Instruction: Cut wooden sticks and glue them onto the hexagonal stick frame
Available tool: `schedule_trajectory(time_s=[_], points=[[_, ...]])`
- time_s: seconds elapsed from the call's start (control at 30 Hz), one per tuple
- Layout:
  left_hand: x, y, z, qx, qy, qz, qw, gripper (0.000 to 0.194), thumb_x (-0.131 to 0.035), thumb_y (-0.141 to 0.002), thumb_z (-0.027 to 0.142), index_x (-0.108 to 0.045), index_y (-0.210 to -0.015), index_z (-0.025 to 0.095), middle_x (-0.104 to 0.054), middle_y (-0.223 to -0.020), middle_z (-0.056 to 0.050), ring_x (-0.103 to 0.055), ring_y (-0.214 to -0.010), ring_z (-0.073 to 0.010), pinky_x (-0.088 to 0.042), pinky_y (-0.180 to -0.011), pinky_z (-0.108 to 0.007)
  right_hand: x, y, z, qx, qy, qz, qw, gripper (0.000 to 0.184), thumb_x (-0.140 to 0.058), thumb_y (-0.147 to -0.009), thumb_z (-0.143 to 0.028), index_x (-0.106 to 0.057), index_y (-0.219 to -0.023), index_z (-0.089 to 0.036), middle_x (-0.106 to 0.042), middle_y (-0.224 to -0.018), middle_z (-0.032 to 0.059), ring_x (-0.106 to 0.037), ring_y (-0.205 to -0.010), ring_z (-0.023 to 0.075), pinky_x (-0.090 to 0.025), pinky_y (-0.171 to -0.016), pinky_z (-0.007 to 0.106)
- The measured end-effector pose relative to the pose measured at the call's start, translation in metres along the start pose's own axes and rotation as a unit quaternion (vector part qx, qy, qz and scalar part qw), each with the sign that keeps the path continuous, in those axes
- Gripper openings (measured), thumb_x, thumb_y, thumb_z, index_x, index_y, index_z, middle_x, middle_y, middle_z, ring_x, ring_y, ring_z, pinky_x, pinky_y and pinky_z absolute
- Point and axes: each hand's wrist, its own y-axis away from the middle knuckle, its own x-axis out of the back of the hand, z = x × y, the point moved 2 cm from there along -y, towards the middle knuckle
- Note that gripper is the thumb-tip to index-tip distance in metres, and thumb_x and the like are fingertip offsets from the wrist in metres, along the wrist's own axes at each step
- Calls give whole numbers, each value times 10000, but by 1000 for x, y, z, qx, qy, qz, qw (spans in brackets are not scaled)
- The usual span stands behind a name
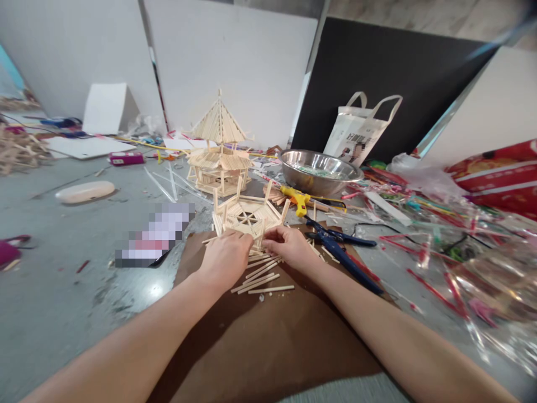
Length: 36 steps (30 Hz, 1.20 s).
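A low six-sided frame of thin wooden sticks (245, 211), with short upright posts at its corners, sits on a brown board (277, 341). My left hand (229, 252) is closed at its near left edge, the fingertips turned away from view. Close beside it, my right hand (289, 246) pinches at a short upright wooden stick (263, 228) on the near side. Several loose wooden sticks (260, 277) lie on the board below both hands. Just behind the frame stands a pagoda model (220, 151) built of similar sticks, with a pointed roof.
Right of the frame lie a yellow glue gun (297, 198) and dark blue pliers (342, 254). A steel bowl (319, 170) and a white bag (356, 131) stand behind. A phone (157, 235) and a white oval case (85, 192) lie left. Plastic scraps (457, 280) cover the right.
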Motion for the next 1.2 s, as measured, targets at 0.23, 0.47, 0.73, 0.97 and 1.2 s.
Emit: schedule_trajectory(time_s=[0.23,0.47,0.73,0.97,1.2], points=[[2,-1,2,-20,-15,-3,1000,181,-349,-774,171,-531,-767,179,-591,-780,-36,-510,-796,-163,-384,-606,-241,0,-1,1,11,25,3,1000,182,-554,-626,-250,-535,-766,-134,-574,-620,-5,-520,-522,96,-431,-540,233],[5,0,4,-26,-33,0,999,183,-355,-762,151,-535,-773,182,-589,-780,-40,-506,-801,-172,-397,-602,-246,0,0,0,7,16,5,1000,182,-554,-621,-249,-533,-760,-134,-569,-627,-4,-521,-523,97,-431,-540,237],[6,0,5,-23,-33,3,999,173,-356,-764,154,-525,-777,185,-589,-802,-41,-501,-811,-174,-388,-592,-240,0,-1,1,9,20,6,1000,178,-553,-626,-250,-532,-761,-136,-572,-602,-10,-518,-515,96,-436,-541,238],[2,1,3,-20,-21,15,999,160,-358,-770,152,-513,-768,187,-594,-799,-39,-502,-803,-175,-382,-605,-251,0,0,2,12,22,8,1000,173,-549,-621,-239,-540,-760,-136,-571,-611,-12,-517,-521,94,-431,-545,236],[3,1,4,-13,-26,9,1000,178,-351,-773,161,-527,-775,189,-591,-802,-33,-501,-811,-170,-387,-607,-244,0,-1,1,11,26,11,1000,173,-554,-616,-240,-538,-753,-135,-564,-592,-13,-514,-514,94,-427,-540,235]])
